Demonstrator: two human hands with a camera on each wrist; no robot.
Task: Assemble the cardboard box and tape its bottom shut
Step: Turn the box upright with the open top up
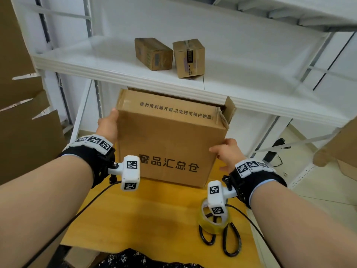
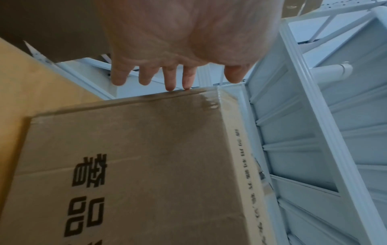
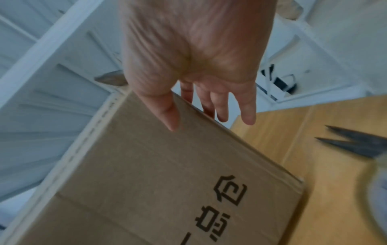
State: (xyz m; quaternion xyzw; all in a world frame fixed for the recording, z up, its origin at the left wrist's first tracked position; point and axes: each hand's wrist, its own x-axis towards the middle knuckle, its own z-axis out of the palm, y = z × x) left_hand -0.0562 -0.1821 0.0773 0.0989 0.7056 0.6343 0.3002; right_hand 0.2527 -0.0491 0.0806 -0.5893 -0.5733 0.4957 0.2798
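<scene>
Both the left hand (image 1: 108, 125) and right hand (image 1: 227, 154), fingers straight, pressed flat against opposite sides of the box (image 1: 170, 140) on the table (image 1: 154, 219).

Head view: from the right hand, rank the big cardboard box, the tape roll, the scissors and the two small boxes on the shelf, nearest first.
1. Big cardboard box: the right hand touches its right edge.
2. Tape roll: on the yellow table, just below the wrist.
3. Scissors: under and beyond the roll, toward the table's near edge.
4. Two small boxes: up on the white shelf, farthest.
</scene>
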